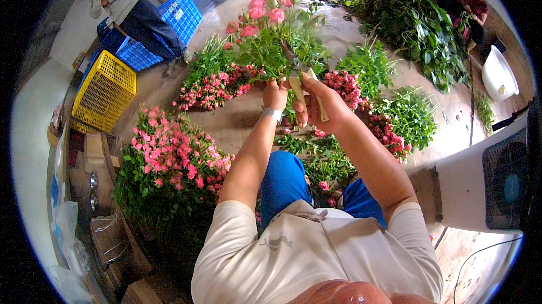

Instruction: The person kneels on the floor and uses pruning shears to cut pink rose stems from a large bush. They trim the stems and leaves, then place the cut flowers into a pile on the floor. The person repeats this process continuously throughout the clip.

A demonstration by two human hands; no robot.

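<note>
My left hand (275,97) grips a spray of pink roses (263,19) by its leafy stems, the blooms pointing away from me. In my right hand (325,101) is a pair of pruning shears (299,65) with cream handles. Its blades reach up among the green leaves and stems, so their tips are partly hidden. Between my knees, cut rose stems and leaves (328,160) lie on the floor with a few loose pink blooms. A large mass of pink roses (169,147) stands to my left.
Rose bunches lie ahead, one on the left (218,86) and one on the right (345,86). A heap of leafy stems (406,24) fills the back right. Yellow crate (106,92) and blue crate (182,14) stand left, near a person (131,12). Another person (476,7) sits far right.
</note>
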